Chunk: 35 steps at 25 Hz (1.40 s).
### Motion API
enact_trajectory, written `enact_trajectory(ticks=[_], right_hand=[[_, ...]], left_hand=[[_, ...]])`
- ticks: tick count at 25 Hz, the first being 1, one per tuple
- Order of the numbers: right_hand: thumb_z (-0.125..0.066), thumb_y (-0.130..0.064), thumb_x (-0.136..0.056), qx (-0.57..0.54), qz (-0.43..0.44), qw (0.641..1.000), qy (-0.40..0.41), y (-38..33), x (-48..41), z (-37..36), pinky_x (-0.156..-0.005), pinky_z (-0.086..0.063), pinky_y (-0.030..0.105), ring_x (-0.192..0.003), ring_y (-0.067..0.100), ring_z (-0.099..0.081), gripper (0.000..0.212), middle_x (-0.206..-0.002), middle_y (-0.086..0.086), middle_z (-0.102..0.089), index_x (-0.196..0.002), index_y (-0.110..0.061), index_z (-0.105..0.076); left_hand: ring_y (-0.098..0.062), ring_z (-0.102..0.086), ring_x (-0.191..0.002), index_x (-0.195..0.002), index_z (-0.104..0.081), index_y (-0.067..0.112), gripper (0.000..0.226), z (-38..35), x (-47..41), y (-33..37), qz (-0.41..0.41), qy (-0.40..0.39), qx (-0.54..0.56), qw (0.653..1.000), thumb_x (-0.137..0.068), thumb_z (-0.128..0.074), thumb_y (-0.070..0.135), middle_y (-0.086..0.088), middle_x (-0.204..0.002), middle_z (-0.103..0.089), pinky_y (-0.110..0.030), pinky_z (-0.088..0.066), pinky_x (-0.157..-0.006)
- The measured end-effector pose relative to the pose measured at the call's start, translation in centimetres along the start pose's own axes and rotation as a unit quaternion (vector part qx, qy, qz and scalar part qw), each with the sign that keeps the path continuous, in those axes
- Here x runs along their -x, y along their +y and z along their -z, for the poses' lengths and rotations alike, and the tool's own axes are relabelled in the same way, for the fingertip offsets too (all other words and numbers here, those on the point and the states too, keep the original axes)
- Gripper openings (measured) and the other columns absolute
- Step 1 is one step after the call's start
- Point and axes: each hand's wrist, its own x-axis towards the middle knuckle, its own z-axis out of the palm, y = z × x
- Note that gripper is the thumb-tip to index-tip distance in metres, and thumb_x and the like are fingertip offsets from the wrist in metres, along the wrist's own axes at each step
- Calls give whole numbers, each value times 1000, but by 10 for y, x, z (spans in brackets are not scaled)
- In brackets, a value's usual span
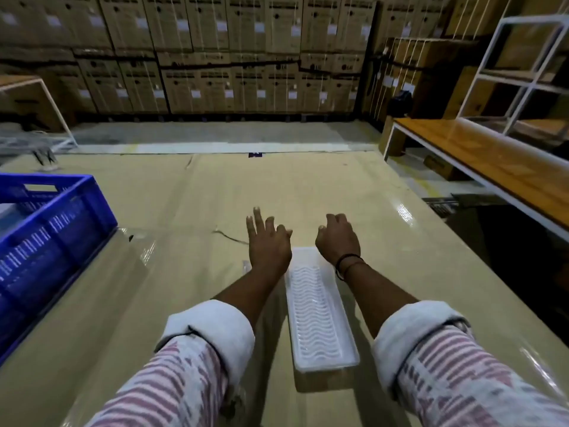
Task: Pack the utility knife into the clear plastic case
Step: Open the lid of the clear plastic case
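My left hand sits at about eleven o'clock from the clear plastic case, palm down, its fingers spread and reaching away from me; it holds nothing that I can see, and its heel lies just beside the case's far left corner. My right hand is at about one o'clock from the case, knuckles up and fingers curled downward over the far end; whether those fingers grip anything beneath them I cannot tell, since the back of the hand hides them. A dark band circles my right wrist; both of my striped sleeves are rolled back to the forearm.

The case lies lengthwise between my forearms on the tan table, its near end toward six o'clock and its far end toward twelve; its top shows a pale, wavy ribbed pattern. The utility knife is not something I can make out; if it is in the case or under my hands, the frosted plastic and my fingers conceal it.

A blue crate stands at nine o'clock, well apart from the case; stacked cardboard boxes fill the wall at twelve o'clock; a wooden bench with a white frame runs at two o'clock.
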Motion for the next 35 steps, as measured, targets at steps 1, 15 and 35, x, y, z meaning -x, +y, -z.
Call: enact_trajectory(ticks=[1, 15, 35], right_hand=[[-48, -23, -97, -29, -38, 999, -21, 1, 0, -6, -96, -47, 47, -121, 41, -54, 38, -134, 19, -52, -129, -4, -55], [-41, -34, -101, -88, -131, 987, -12, 27, 4, -64, -84, -49, 42, -104, 40, -61, 42, -115, 22, -62, -111, 2, -60], [-40, -36, -102, -34, -116, 992, -22, 30, 0, -68, -88, -49, 45, -111, 40, -59, 43, -119, 21, -62, -116, 1, -57]], left_hand=[[-52, -17, -161, -138, -68, 11, 51, -7, 1, 2, 36, -18, -7, 999, -112, -29, 32, -21, -155, -56, -62, -7, -131], [-38, -66, -119, -125, -67, 6, 45, -42, 8, 34, 205, -21, 117, 972, -112, -35, 36, -16, -126, -74, -47, -48, -97], [-38, -51, -137, -137, -58, 7, 44, -41, -6, 37, 330, -105, 333, 877, -111, -37, 36, -17, -143, -64, -52, -42, -112]])
